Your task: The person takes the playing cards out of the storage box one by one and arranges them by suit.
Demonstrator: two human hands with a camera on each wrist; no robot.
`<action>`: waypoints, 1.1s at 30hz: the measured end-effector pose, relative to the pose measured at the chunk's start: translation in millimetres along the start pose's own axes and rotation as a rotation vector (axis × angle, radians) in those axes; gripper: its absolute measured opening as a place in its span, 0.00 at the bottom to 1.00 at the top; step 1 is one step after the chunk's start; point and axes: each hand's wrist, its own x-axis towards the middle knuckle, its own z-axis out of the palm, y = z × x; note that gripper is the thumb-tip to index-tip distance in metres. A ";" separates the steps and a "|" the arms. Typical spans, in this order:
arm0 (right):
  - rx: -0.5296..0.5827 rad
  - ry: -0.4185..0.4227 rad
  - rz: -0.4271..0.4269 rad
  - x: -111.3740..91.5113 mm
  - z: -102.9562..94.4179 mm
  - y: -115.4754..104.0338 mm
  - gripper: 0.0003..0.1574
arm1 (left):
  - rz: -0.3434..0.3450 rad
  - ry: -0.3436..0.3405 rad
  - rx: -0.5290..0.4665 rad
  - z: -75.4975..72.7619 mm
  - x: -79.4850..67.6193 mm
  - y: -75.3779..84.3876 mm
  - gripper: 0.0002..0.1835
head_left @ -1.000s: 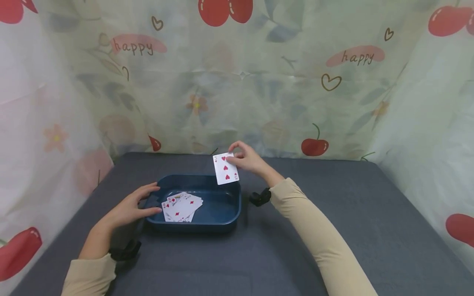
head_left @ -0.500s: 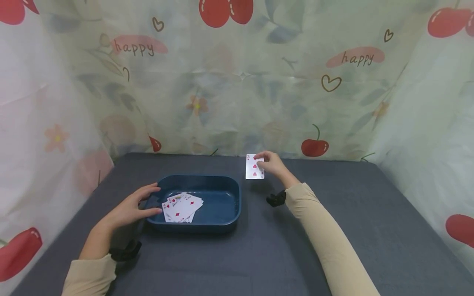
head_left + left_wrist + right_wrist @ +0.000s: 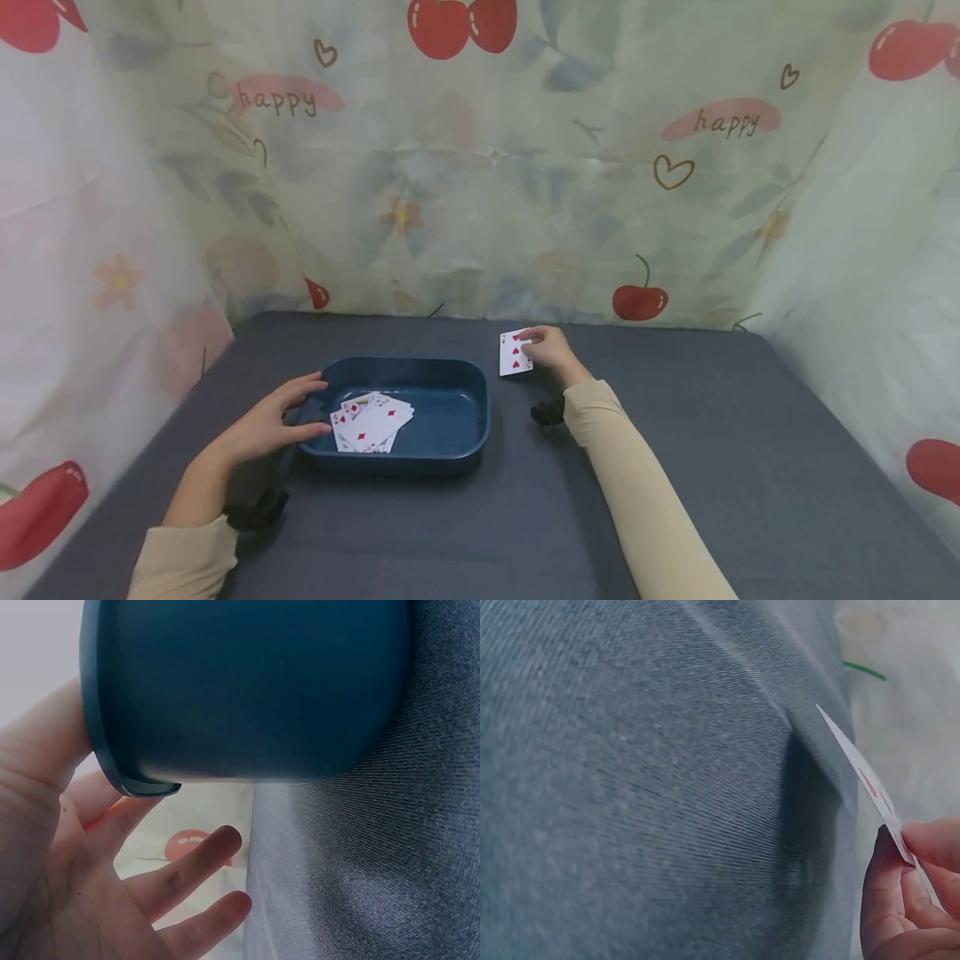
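My right hand (image 3: 551, 348) pinches a playing card, the three of hearts (image 3: 512, 357), between thumb and fingers. In the right wrist view this card (image 3: 859, 769) is seen nearly edge-on, raised off the cloth with its shadow below. It is just right of a dark blue tray (image 3: 489, 408). Inside the tray's left half lies a loose pile of playing cards (image 3: 378, 423), a diamond card on top. My left hand (image 3: 262, 425) rests at the tray's left end, thumb and forefinger over the rim. The left wrist view shows two straight, spread fingers (image 3: 191, 874) apart from the tray wall.
Dark grey cloth (image 3: 675, 417) covers the table, which ends at the back against a curtain (image 3: 465, 208) printed with cherries and hearts. More curtain hangs at both sides. A black wrist camera (image 3: 549, 412) sits under the right wrist, another black wrist camera (image 3: 257, 510) under the left.
The right hand has carried the three of hearts rightward from above the tray's back right corner, then lowered it toward the cloth. The left hand and the tray have stayed in place.
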 end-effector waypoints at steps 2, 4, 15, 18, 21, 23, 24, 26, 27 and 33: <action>-0.004 0.011 0.018 0.4 1.1 1.1 0.17 | 0.008 -0.001 -0.002 0.2 1.3 0.2 0.39; -0.018 0.013 0.018 0.6 2.3 1.8 0.17 | 0.011 -0.002 -0.003 0.3 2.4 0.4 0.39; -0.065 0.003 0.049 -2.1 7.4 0.3 0.18 | 0.005 0.000 0.010 -0.3 2.6 -0.8 0.38; -0.090 0.002 0.068 4.1 8.2 4.4 0.19 | -0.002 -0.001 0.010 -0.2 2.3 -0.3 0.38; -0.111 0.008 0.029 23.7 8.2 24.8 0.18 | -0.006 0.001 0.009 -0.5 1.6 0.3 0.39; -0.136 0.015 0.028 32.5 6.7 33.6 0.18 | -0.001 0.004 0.004 -0.4 1.0 0.4 0.39; -0.146 0.020 0.036 30.8 5.2 32.3 0.18 | 0.002 0.005 0.002 -0.3 0.7 0.2 0.39; -0.146 0.026 0.042 23.3 2.1 27.2 0.18 | 0.005 0.006 -0.001 0.0 -0.2 -0.3 0.39; -0.162 0.023 0.076 8.7 -0.8 12.3 0.18 | 0.006 0.006 -0.003 0.0 -0.7 -0.3 0.39; -0.138 -0.022 0.002 -19.6 -10.0 -14.6 0.19 | 0.002 0.004 -0.010 0.6 -0.9 -0.2 0.38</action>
